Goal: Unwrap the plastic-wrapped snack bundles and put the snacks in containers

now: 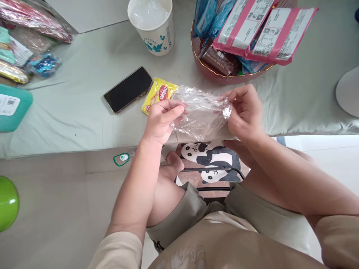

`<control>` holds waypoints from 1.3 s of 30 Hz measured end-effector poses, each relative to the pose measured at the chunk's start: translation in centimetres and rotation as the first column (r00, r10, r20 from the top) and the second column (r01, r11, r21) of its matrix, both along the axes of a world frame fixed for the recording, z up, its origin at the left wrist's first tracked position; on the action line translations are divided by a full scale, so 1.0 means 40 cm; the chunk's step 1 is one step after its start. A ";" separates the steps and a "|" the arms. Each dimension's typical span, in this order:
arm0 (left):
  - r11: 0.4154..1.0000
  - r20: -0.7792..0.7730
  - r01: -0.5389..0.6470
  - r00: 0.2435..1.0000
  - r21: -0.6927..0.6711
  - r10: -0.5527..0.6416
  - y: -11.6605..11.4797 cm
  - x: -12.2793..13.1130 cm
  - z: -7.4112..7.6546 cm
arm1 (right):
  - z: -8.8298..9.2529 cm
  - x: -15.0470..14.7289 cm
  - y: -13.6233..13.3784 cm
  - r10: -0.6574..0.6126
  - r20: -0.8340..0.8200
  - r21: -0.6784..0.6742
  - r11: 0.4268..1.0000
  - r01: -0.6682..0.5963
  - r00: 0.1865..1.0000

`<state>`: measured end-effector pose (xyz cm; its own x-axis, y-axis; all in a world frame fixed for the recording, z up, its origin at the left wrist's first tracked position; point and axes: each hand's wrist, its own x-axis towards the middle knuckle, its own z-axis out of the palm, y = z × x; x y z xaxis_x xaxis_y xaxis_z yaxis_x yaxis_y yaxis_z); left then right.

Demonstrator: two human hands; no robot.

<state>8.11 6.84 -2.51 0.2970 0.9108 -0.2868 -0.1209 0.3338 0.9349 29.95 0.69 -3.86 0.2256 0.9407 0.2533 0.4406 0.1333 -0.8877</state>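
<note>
Long desk (pixel 70 123) runs the full width, draped in pale grey-green cloth (pixel 305 93), lightly wrinkled, front edge softly rounded. Beyond it, upper left: plain whitish panel (pixel 86 11), wall or furniture, cannot tell. Floor (pixel 61 209) of large, pale, smooth tiles, thin seams showing lower left. Below desk, a panda-printed surface (pixel 217 157) crossed by black bars. Left edge: glossy lime-green rounded object (pixel 8 203), cut off. Light soft, diffuse; floor brighter toward the right.
</note>
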 end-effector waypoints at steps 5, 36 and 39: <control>0.991 0.041 0.129 0.991 0.043 -0.131 -0.004 -0.002 0.008 | 0.026 0.045 0.027 0.005 -0.369 0.045 0.999 0.013 0.929; 0.984 -0.110 0.026 0.994 0.176 -0.007 0.000 0.014 -0.006 | 0.038 0.043 -0.009 0.501 -0.412 -0.470 0.598 -0.649 0.761; 0.972 -0.084 0.228 0.971 0.056 -0.223 -0.010 0.018 0.006 | 0.052 0.035 -0.010 0.505 -0.373 -0.446 0.638 -0.627 0.779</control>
<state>8.82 6.45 -2.27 0.4765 0.8400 -0.2594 0.0235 0.2828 0.9589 31.36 0.31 -1.77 -0.4112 0.8614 -0.2981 0.2481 -0.2089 -0.9459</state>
